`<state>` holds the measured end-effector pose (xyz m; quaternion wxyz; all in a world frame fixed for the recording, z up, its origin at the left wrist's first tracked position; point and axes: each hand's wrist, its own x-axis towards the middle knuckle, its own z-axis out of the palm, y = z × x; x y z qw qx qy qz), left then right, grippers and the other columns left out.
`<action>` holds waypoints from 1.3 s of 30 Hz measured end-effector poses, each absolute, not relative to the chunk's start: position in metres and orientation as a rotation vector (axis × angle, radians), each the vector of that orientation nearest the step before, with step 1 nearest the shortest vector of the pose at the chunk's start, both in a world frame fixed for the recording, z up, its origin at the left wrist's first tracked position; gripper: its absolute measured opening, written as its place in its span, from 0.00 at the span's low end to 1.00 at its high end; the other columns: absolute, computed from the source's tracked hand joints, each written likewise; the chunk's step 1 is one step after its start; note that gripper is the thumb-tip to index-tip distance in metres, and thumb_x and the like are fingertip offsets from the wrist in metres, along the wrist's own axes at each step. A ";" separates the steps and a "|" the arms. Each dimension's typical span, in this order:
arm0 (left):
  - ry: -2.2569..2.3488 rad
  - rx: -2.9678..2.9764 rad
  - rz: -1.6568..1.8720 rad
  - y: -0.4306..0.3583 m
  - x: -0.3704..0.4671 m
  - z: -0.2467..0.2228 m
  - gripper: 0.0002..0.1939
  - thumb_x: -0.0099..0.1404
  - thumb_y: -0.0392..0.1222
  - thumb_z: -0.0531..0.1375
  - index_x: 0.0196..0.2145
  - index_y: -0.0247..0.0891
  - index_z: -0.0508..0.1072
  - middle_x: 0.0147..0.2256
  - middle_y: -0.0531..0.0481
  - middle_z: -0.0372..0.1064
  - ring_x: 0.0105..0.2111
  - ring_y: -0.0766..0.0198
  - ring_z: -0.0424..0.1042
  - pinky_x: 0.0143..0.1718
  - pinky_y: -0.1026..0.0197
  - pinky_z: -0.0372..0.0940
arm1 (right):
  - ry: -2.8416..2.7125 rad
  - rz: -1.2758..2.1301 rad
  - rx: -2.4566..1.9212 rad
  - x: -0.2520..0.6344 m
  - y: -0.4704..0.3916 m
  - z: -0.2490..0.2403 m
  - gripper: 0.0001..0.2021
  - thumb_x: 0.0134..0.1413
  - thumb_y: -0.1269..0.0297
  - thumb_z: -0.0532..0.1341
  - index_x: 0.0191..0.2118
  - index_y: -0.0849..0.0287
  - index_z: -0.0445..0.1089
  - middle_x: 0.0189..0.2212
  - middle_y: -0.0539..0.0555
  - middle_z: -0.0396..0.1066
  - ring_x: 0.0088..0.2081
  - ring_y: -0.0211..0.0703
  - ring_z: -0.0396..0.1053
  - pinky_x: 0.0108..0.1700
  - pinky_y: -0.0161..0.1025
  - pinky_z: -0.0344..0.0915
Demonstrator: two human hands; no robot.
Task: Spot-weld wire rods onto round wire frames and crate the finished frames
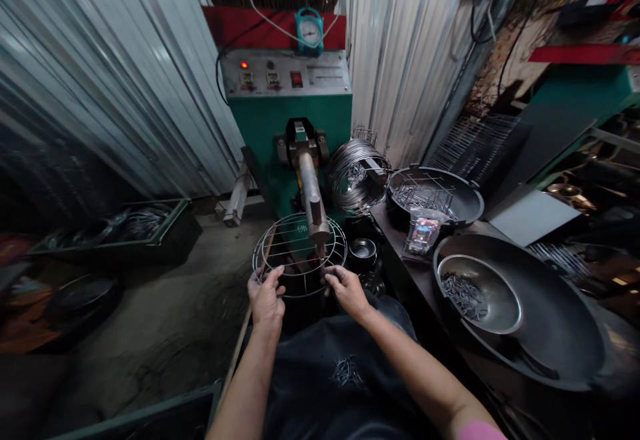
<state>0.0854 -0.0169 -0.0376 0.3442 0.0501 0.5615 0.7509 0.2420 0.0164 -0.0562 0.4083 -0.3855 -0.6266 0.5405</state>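
Observation:
A round wire rack of rings and cross wires sits around the lower end of the welding machine's arm. My left hand grips its near left rim, thumb and fingers closed on the wire. On the right, my right hand is pinched near the rim, close under the machine's tip; whether it holds the rack or a small wire piece is too small to tell. Short bent wire pieces lie in a small heap on the dark apron over my lap.
Right of me, a metal bowl with small wire pieces stands in a large black pan. Behind it are another pan with wire parts and a plastic packet. Wire rings hang beside the green machine. A green bin stands left.

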 end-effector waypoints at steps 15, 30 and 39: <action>1.474 0.128 1.939 -0.007 0.086 -0.037 0.25 0.35 0.36 0.66 0.31 0.39 0.59 0.24 0.60 0.57 0.17 0.78 0.50 0.14 0.72 0.43 | -1.505 1.419 -0.940 0.241 0.024 -0.049 0.05 0.49 0.65 0.55 0.31 0.60 0.66 0.23 0.48 0.68 0.18 0.32 0.64 0.23 0.31 0.61; 1.496 -0.005 1.898 -0.004 0.091 -0.037 0.24 0.31 0.37 0.66 0.26 0.38 0.59 0.20 0.61 0.57 0.16 0.77 0.50 0.13 0.70 0.42 | -1.563 1.385 -0.959 0.242 0.032 -0.050 0.08 0.51 0.62 0.55 0.33 0.60 0.67 0.22 0.48 0.68 0.18 0.33 0.63 0.23 0.31 0.60; 1.470 -0.050 1.927 -0.007 0.098 -0.035 0.23 0.32 0.37 0.66 0.26 0.38 0.59 0.20 0.62 0.53 0.15 0.78 0.47 0.14 0.69 0.40 | -1.580 1.253 -1.245 0.321 0.014 -0.095 0.18 0.52 0.64 0.51 0.48 0.62 0.67 0.20 0.48 0.66 0.21 0.36 0.63 0.27 0.33 0.62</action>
